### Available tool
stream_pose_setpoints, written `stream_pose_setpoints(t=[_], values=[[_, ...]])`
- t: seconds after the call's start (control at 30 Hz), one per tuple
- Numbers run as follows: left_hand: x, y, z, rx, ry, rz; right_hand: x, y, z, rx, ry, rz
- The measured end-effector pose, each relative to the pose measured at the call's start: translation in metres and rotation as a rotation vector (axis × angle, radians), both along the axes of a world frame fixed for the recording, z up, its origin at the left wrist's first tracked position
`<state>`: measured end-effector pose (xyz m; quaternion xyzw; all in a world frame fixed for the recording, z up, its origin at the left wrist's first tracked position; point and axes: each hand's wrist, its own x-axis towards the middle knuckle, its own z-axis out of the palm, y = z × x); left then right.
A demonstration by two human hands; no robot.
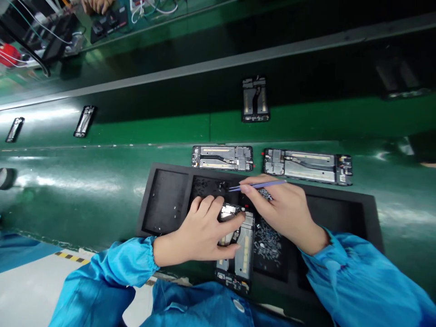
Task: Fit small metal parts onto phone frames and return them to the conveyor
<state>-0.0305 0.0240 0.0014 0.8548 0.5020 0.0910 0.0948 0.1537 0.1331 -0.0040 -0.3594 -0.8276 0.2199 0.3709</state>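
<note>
An opened phone frame (242, 250) lies lengthwise in a black foam tray (344, 213) in front of me. My left hand (204, 229) rests on its upper part, fingers curled and thumb pressed against the frame's edge, holding it down. My right hand (284, 211) pinches purple tweezers (260, 185), whose tips point left over a tray compartment. A heap of small metal parts (269, 240) fills the compartment under my right wrist.
Two more opened phone frames (223, 157) (308, 165) lie on the green belt just beyond the tray, and another phone frame (255, 100) farther back. Two dark phones (85, 121) (15, 129) lie far left. Another person's hands (97, 5) work at the top left.
</note>
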Motion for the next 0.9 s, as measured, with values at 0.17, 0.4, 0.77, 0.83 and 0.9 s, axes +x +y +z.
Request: stream_pose_setpoints(t=[0.17, 0.4, 0.77, 0.83, 0.9], values=[[0.0, -0.001, -0.001, 0.025, 0.037, -0.011, -0.002, -0.002, -0.005, 0.083, -0.015, 0.075], [0.002, -0.004, -0.005, 0.014, 0.07, -0.011, -0.008, -0.003, -0.005, 0.018, 0.009, 0.076], [0.004, -0.004, -0.007, -0.017, 0.019, 0.015, -0.014, -0.001, -0.007, -0.057, -0.003, 0.103], [0.004, -0.004, -0.007, -0.045, -0.011, 0.021, -0.014, -0.001, -0.007, -0.055, -0.007, 0.106], [0.004, -0.004, -0.006, -0.073, -0.036, 0.031, -0.015, -0.001, -0.008, -0.06, -0.018, 0.105]])
